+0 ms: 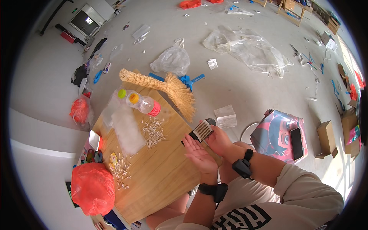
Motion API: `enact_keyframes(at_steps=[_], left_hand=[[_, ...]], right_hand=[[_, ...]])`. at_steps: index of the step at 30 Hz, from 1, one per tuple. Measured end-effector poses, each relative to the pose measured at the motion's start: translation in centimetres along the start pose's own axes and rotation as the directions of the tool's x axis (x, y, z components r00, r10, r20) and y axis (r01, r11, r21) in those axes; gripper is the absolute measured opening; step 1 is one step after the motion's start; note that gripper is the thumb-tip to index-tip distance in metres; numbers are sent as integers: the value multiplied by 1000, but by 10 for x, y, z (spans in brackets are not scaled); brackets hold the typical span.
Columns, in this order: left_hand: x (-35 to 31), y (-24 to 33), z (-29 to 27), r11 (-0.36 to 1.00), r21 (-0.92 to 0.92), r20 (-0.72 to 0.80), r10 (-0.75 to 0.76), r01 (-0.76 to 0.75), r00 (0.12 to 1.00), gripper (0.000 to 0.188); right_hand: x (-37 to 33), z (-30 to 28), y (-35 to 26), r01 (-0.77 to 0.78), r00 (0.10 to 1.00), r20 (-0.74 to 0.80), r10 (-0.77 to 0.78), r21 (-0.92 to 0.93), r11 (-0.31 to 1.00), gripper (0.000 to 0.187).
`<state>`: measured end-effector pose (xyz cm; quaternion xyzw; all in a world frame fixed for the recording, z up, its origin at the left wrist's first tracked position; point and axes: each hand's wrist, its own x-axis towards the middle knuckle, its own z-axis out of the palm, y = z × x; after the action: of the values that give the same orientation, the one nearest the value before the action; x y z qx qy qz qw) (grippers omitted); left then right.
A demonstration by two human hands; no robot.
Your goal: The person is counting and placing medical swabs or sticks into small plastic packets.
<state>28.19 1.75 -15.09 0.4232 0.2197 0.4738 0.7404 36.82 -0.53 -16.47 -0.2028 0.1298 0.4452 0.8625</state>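
Note:
My right hand [219,140] grips a small dark flat box [202,130] with a row of pale thin sticks showing on its upper face. Just in front of it, my left hand [200,156] is palm up with its fingers stretched out, their tips close to the box's lower edge. Whether they touch it I cannot tell. Both hands are over the right edge of the wooden table [161,180]. Left of them, loose cotton swabs lie in one pile [154,131] and a second pile [122,172] nearer the left edge.
A clear plastic bag [128,128], two plastic bottles [147,105] and a straw hand broom [172,90] occupy the table's far end. A red bag [93,188] hangs by its left edge. To my right, a phone [296,143] rests on a patterned stool [274,134]. Plastic sheeting [249,48] litters the floor.

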Motion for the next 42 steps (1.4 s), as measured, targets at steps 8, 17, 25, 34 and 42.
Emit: enact_keyframes(at_steps=[8,17,25,34,42], left_hand=[[-2,-3,5,1000,-11,8,4,-4,1000,82],[22,-5,-3,999,25,39,37,-38,999,84],[46,-8,-12,999,33,102,-25,21,995,84],[49,-8,-11,998,52,150,-43,35,988,84],[54,-5,-14,998,58,176,-29,19,984,84]], right_hand=[[2,-6,1,28,999,47,-28,-17,999,40],[21,-12,-7,126,991,-33,-130,-101,987,33],[26,-7,-6,148,984,-71,-165,-203,968,35],[23,-4,-2,166,982,-59,-179,-175,970,36],[27,-11,-1,165,984,-58,-169,-73,984,40]])
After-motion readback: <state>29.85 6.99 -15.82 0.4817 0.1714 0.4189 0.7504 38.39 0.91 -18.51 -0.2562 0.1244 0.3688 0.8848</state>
